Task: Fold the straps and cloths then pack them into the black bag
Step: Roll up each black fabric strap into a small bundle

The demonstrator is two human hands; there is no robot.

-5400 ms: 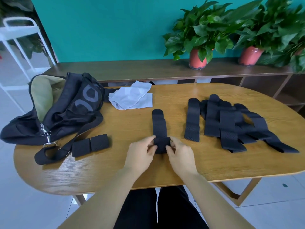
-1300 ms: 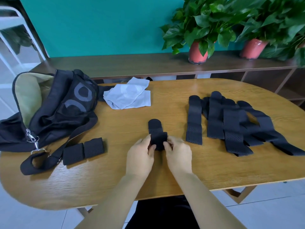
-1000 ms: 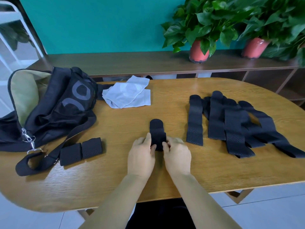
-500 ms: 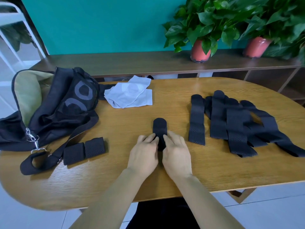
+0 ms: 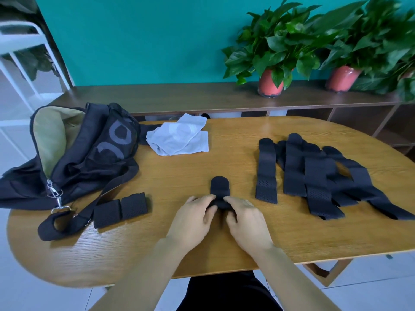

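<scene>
Oval table (image 5: 224, 153): black bag (image 5: 89, 158) overhangs its left edge, mouth open. Loose straps (image 5: 294, 171) fill its right side, white cloths (image 5: 179, 138) sit at its far edge, and two folded straps (image 5: 132, 205) front-left. Bare wood rings the centre strap (image 5: 220, 187); the left hand (image 5: 193, 221) and right hand (image 5: 247, 221) both pinch its rolled near end.

On the table (image 5: 157, 176), a strap (image 5: 220, 189) lies between the left hand (image 5: 193, 221) and right hand (image 5: 247, 221), with two folded straps (image 5: 121, 209) and the bag (image 5: 89, 158) to their left, cloths (image 5: 179, 138) beyond them, and loose straps (image 5: 314, 176) to their right.
</scene>
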